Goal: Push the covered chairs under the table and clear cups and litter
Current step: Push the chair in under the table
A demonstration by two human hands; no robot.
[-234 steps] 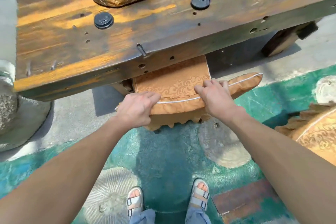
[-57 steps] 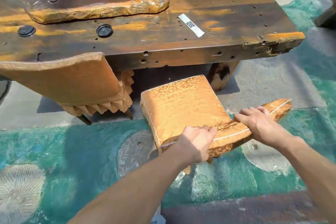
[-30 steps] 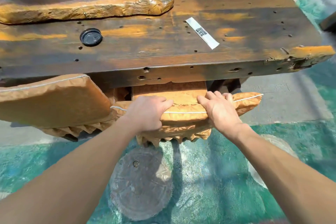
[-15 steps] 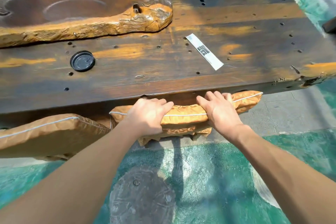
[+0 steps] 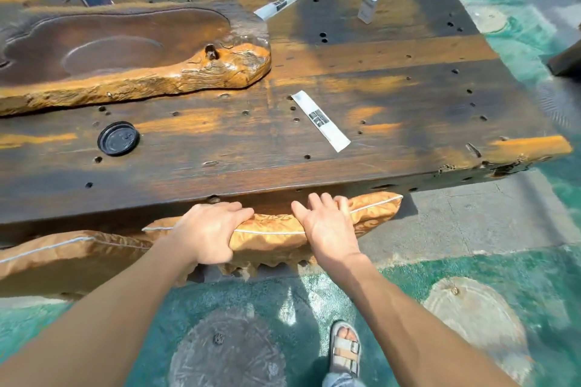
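both hands, left (image 5: 210, 234) and right (image 5: 327, 229), grip pressed around the chair back (image 5: 270, 234), seemingly against the table (image 5: 283, 166).

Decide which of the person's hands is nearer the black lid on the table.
Left. The left hand grips the chair back below and right of the lid; the right hand is further right.

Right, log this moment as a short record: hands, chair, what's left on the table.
left hand: left hand gripping the top edge of the chair back
right hand: right hand gripping the same edge, further right
chair: pushed in, only its covered back showing at the table edge
neighbouring chair: second chair tucked in on the left
litter on table: black lid; paper sleeve; second sleeve; small white box
cups: none clearly visible
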